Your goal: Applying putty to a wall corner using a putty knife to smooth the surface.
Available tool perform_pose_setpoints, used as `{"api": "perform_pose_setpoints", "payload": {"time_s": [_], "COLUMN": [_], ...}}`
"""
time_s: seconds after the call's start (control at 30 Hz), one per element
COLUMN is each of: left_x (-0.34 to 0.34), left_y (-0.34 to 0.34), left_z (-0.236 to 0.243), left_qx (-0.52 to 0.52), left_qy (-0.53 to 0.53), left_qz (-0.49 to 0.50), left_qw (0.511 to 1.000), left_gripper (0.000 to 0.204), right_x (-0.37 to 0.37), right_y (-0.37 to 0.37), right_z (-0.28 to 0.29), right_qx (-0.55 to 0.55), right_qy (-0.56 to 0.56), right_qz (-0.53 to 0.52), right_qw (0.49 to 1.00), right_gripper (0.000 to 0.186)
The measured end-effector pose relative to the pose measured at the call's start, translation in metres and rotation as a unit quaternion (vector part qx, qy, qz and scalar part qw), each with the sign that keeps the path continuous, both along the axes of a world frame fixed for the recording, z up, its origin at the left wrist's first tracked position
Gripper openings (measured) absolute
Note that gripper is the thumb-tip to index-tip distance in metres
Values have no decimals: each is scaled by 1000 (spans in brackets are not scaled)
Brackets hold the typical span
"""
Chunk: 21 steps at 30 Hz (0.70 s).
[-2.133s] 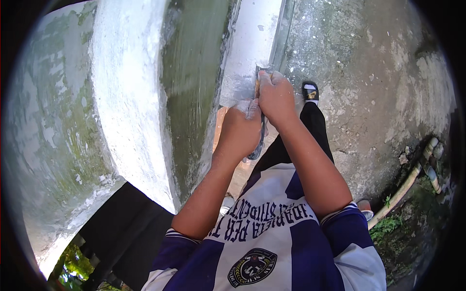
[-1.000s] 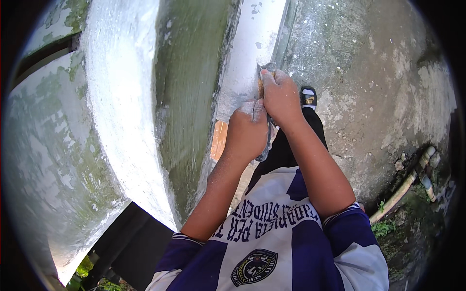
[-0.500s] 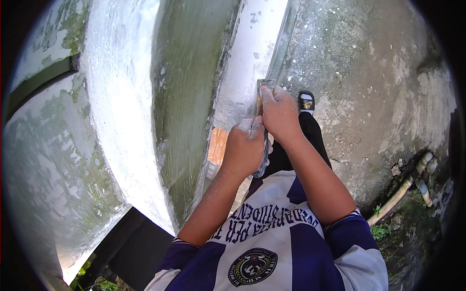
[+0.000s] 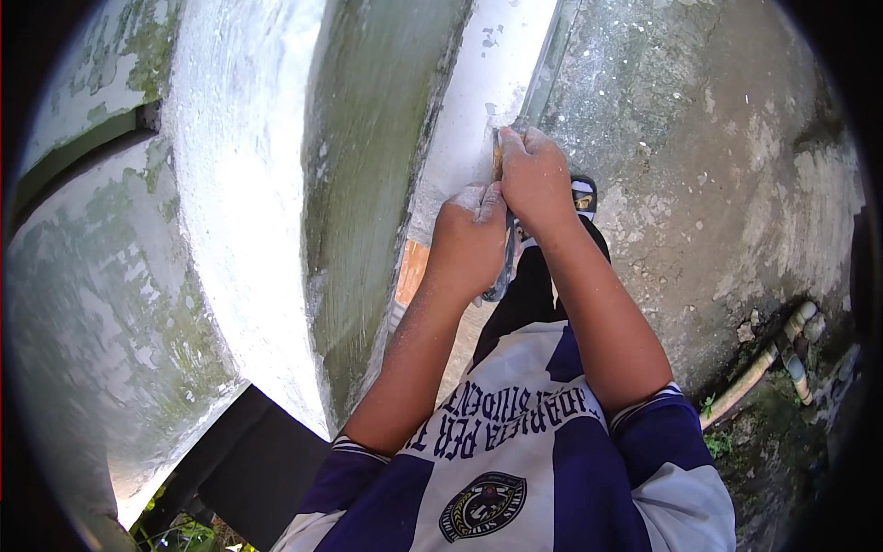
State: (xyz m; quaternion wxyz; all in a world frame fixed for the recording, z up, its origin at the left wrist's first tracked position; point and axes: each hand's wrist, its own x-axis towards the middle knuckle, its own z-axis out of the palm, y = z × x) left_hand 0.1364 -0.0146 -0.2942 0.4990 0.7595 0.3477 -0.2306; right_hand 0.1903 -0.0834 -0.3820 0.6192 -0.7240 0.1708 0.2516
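Observation:
Both of my hands are closed around one long, narrow scraper (image 4: 504, 267) with a dark handle and a rusty-brown part near its far end. My left hand (image 4: 471, 230) grips the handle part nearer my body. Ahead of it, my right hand (image 4: 536, 179) holds the scraper close to its far end, thumb laid along it. White dust coats the fingers of both hands. The far end is at a white-painted strip (image 4: 474, 110) of wall with flaked grey patches; my fingers partly hide the contact.
A greenish worn wall face (image 4: 368, 184) and a bright white face (image 4: 244, 202) stand to the left. A rough, stained concrete surface (image 4: 681, 212) spreads on the right, with my sandalled foot (image 4: 583, 195) on it. An old pipe (image 4: 745, 382) lies at lower right near weeds.
Both hands and the scraper have moved forward along the white strip, away from my body. The scraper's far end is now more covered by my right hand.

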Motion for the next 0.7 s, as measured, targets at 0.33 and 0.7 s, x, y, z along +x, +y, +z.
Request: {"api": "perform_pose_setpoints", "payload": {"time_s": [0.33, 0.7], "left_x": [9, 19], "left_y": [0, -8], "left_z": [-7, 4], "left_qx": [-55, 7], "left_qy": [20, 22], "left_qz": [54, 1], "left_qw": [997, 1000], "left_gripper": [30, 30], "right_x": [11, 13], "right_y": [-5, -13], "right_z": [19, 30], "right_qx": [64, 41], "right_qy": [29, 25], "right_qz": [-27, -6], "right_qw": [997, 999], "right_gripper": [32, 33]}}
